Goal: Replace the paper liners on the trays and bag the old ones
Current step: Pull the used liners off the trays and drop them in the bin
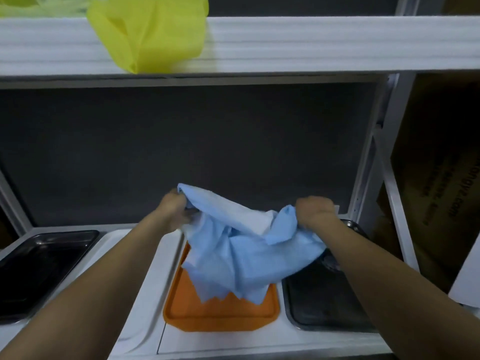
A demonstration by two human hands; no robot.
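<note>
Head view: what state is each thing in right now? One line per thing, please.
blue liner: crumpled, held up above the orange tray
left hand: fingers grip the liner's left end
right hand: fingers grip the liner's right end
orange tray: visible part bare
left dark tray: unlined
right dark tray: visible part unlined, partly hidden by the liner
yellow sheet: rumpled, hanging over the upper shelf's edge
</note>
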